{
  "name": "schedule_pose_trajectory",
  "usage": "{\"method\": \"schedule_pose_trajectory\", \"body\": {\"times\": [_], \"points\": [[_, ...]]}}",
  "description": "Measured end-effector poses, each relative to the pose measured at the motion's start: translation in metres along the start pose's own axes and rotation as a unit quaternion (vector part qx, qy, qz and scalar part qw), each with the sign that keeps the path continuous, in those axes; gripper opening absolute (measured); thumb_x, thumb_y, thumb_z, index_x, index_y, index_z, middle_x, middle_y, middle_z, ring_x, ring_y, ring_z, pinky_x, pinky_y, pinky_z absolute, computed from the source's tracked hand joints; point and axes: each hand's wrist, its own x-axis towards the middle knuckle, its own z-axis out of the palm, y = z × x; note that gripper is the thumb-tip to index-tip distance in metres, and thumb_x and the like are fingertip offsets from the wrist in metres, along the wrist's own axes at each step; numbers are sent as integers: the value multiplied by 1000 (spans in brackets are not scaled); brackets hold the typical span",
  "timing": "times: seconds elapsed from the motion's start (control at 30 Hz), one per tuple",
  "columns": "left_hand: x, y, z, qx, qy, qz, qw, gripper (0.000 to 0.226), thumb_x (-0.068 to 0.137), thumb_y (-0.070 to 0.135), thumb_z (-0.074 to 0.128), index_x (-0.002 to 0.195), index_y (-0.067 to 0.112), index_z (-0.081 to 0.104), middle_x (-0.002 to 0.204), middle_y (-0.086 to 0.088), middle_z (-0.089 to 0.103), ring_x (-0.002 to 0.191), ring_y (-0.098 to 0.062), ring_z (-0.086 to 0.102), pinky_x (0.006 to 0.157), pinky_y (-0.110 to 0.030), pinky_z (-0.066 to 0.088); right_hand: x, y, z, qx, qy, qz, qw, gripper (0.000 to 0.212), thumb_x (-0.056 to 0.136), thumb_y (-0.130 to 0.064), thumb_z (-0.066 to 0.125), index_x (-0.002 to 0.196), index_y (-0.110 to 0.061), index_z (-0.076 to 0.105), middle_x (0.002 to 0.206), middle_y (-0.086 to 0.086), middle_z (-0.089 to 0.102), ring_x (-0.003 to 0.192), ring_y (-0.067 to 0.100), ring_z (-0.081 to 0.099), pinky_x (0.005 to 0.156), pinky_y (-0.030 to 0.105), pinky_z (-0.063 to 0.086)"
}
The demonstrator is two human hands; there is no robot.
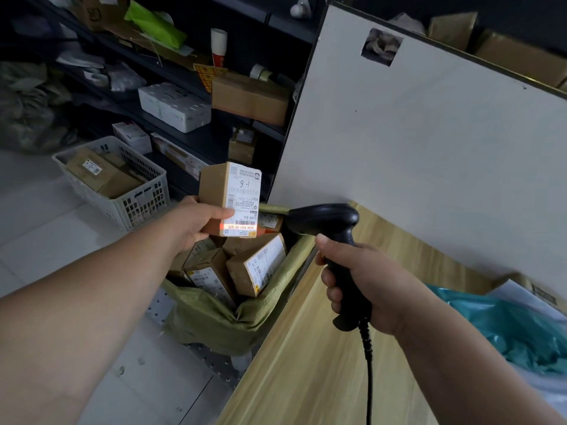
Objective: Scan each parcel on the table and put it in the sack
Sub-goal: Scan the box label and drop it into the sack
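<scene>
Cardboard makes the parcel (214, 191) stiff and square-edged, and since 1 hand carries it upright it is probably light. Its flat faces should not slip, and the best hold looks to be across the plain lower sides, clear of the print. It is a small brown box with a white shipping label (244, 194) on its right face. "1-6" is handwritten on that, and a red scan line lies across the barcode at the bottom.

The left hand (196, 222) pinches it at the lower left, thumb on the front, holding it in the air above the sack (214, 314). The right hand (362, 283) is wrapped round the grip of a black corded scanner (328, 225), aimed left at the barcode from near by.

The green woven sack stands open on the floor against the left edge of the wooden counter (306, 348), with several similar boxes (254, 265) inside. Far left sits a white basket (144, 204) of cartons.
</scene>
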Motion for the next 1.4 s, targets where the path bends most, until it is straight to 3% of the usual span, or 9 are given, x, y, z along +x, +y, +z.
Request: {"method": "schedule_pose_trajectory", "body": {"times": [0.3, 0.43, 0.57, 0.77, 0.83, 0.97, 1.23, 1.3, 1.4], "points": [[-5, 0, 6, -2, -29, 9, 1000, 78, 69, 3, 78, 137, 12, 43, 122, -8, 63, 107, -24, 60, 97, -41, 45, -3, -4, 0, -3, -2, -1, 1000, 37, 87, -46, 70, 91, -10, 59, 61, 2, 54, 48, 15, 49, 48, 29, 43], [-7, 1, 12, -4, -48, 11, 999, 82, 67, 3, 78, 139, 12, 40, 124, -9, 62, 111, -25, 58, 106, -48, 39, 2, -7, 5, -2, 1, 3, 1000, 38, 87, -46, 70, 90, -11, 59, 60, 1, 55, 47, 14, 49, 47, 28, 45], [-7, 1, 13, -7, -48, 9, 999, 81, 67, 3, 78, 139, 12, 41, 124, -9, 62, 110, -25, 59, 104, -45, 42, 5, -7, 9, -2, 0, 4, 1000, 39, 87, -47, 70, 92, -10, 58, 60, 1, 55, 47, 14, 49, 47, 27, 45], [5, -2, 9, 99, 53, 41, 993, 81, 66, 10, 84, 134, 12, 39, 127, -10, 57, 108, -23, 56, 84, -36, 46, 12, -1, 6, -7, 13, -10, 1000, 46, 87, -50, 69, 105, -8, 58, 62, 2, 55, 49, 15, 49, 51, 32, 41], [12, -5, 9, 218, 122, 94, 964, 90, 61, 22, 88, 135, 12, 37, 132, -11, 49, 115, -27, 51, 92, -42, 46, 15, 3, 4, 1, 23, -7, 1000, 45, 86, -50, 69, 104, -9, 58, 62, 3, 55, 48, 16, 48, 50, 32, 41], [20, -17, 17, 471, 162, 173, 850, 106, 61, 41, 85, 143, 16, 24, 134, -17, 39, 120, -34, 42, 92, -42, 40, 25, 14, -4, 27, 40, 13, 999, 49, 85, -48, 71, 106, -6, 58, 63, 4, 55, 48, 16, 49, 50, 32, 40], [47, -57, 50, 673, 131, 264, 678, 72, 78, 61, 62, 136, 26, 36, 141, -10, 31, 128, -30, 29, 96, -44, 40, 39, 37, -20, 46, 64, 41, 996, 60, 71, -53, 75, 106, -7, 59, 64, 5, 56, 48, 18, 48, 48, 31, 41], [51, -69, 55, 675, 120, 259, 681, 59, 86, 57, 51, 136, 29, 36, 144, -11, 25, 131, -31, 23, 97, -44, 39, 39, 42, -23, 46, 64, 49, 996, 62, 69, -54, 76, 107, -7, 59, 64, 5, 56, 49, 18, 48, 49, 32, 40], [59, -76, 55, 632, 86, 203, 743, 52, 93, 45, 47, 140, 28, 32, 149, -10, 14, 137, -32, 11, 98, -44, 41, 39, 46, -25, 41, 62, 55, 996, 71, 60, -56, 76, 108, -6, 59, 64, 5, 55, 49, 18, 48, 49, 32, 40]]}}
